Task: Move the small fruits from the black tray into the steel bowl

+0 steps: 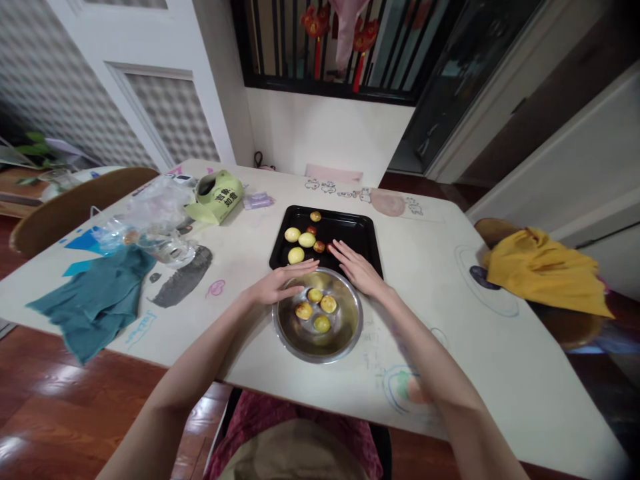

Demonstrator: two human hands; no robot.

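Observation:
A round metal bowl [345, 333] stands near the table's front edge with several yellow fruits [323, 324] in it, some with brown patches. Directly behind it lies a black baking tray [357, 230]. Pale yellow round fruits [307, 240] and smaller reddish-brown ones [319, 247] sit on the tray's left and middle part. My left hand [283, 283] is over the bowl's back left rim, fingers stretched out and thumb apart. Flat and stretched, my right hand [360, 270] reaches past the bowl's right rim over the tray, fingertips beside a small dark red fruit. Neither hand holds anything.
To the left lie a teal cloth [105, 293], a clear plastic pitcher [173, 250], a green paper bag [220, 195] and a small purple packet [259, 201]. A yellow cloth [545, 270] hangs over a chair at right. Drawings mark the white table [425, 267].

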